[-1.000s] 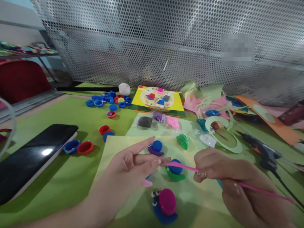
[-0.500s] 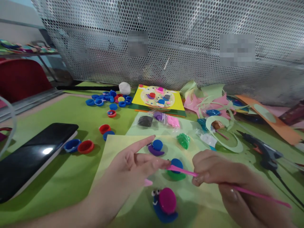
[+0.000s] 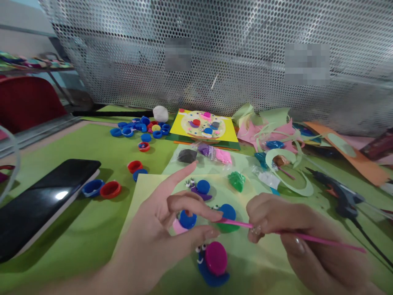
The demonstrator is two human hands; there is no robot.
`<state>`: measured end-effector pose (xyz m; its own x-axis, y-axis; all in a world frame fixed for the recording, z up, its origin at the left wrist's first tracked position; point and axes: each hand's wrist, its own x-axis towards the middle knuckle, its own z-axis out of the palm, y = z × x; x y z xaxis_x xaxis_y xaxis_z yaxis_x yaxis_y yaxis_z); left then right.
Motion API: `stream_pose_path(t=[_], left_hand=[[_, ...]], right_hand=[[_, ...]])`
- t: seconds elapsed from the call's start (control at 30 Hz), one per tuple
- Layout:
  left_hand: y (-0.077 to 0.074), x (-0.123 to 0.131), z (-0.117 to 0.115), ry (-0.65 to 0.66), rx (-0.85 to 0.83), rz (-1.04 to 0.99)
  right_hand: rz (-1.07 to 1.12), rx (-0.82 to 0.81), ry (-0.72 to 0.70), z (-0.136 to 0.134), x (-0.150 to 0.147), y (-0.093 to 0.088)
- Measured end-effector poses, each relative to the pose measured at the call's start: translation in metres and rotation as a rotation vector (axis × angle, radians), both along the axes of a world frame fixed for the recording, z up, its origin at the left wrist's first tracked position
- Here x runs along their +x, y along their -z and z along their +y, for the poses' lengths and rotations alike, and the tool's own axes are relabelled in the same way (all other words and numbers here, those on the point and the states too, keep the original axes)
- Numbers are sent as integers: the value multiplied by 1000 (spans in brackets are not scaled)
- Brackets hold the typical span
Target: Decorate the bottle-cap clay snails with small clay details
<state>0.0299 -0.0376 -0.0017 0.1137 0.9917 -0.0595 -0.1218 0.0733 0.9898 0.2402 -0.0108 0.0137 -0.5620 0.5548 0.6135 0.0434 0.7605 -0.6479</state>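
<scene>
My right hand [image 3: 294, 225] grips a thin pink plastic modelling tool [image 3: 325, 241], its tip pointing left. My left hand [image 3: 156, 229] has thumb and index finger apart; another fingertip touches the tool's tip. Any small bit on the tip is too small to tell. Below the fingers lies a blue clay snail [image 3: 211, 279] with a magenta bottle-cap shell, googly eyes and a white smile. Behind the tool is a green snail with a blue cap [image 3: 227, 211]. A purple snail [image 3: 203, 187] lies farther back, and a pink one with a blue cap [image 3: 188, 220] is partly hidden by my left hand.
A phone [image 3: 46, 196] and bottle caps [image 3: 111, 189] lie at left. Bagged clay [image 3: 236, 180] sits behind the paper. A decorated yellow card [image 3: 230, 127] stands at the back. Paper scraps [image 3: 264, 127] and a glue gun [image 3: 340, 194] are at right.
My left thumb has come away from the tool's tip and dropped lower, uncovering the pink snail's blue cap. The tool has shifted slightly left.
</scene>
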Motion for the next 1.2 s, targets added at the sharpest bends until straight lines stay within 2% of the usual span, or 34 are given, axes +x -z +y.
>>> stream_pose_path(t=[0.17,0.3,0.43,0.57,0.8,1.0,1.2], left_hand=[[-5,3,2,-19,-52,-53],[-7,3,7,-6,-245,-174],[-5,0,8,39,-392,-162],[-1,-2,8,76,-395,-208],[-2,0,7,64,-429,-243],[-1,-1,6,68,-440,-214],[-1,0,4,12,-447,-133]], right_hand=[[14,-3,-16,0,-1,-1],[7,24,-53,0,-2,-7],[30,21,-48,-1,2,-7],[50,-17,27,-1,2,-5],[78,-16,-7,-2,-2,-9],[55,-3,-14,-1,0,-10],[-38,68,35,0,0,-14]])
